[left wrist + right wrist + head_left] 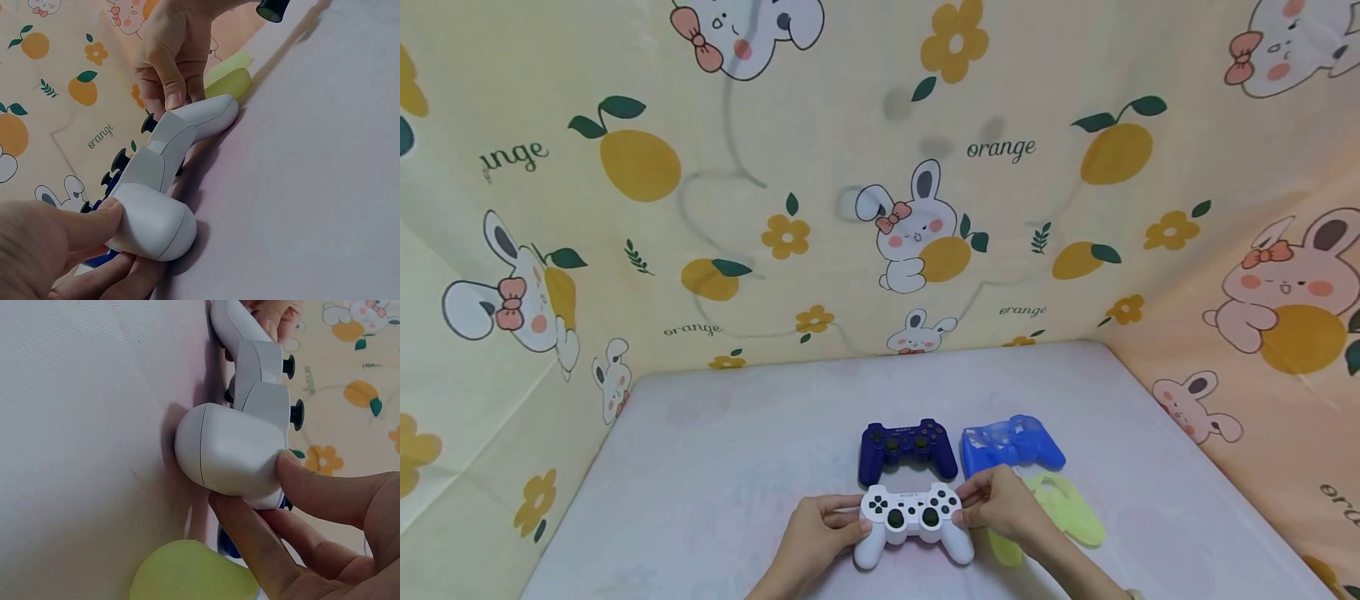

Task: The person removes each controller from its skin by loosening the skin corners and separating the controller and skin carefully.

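A white game controller with black thumbsticks faces up near the front of the table, its grips toward the person. My left hand pinches its left side, thumb on top and fingers beneath, as the left wrist view shows on the white controller. On the opposite side my right hand pinches it the same way; in the right wrist view the thumb rests on the upper face of the white controller. Just behind it lies a dark blue controller, partly overlapped in the wrist views.
Back right of the hands lies a blue silicone controller cover. A yellow-green cover lies under the right forearm, partly hidden by it. The table has a pale cloth, and patterned fabric walls rise at its back and sides.
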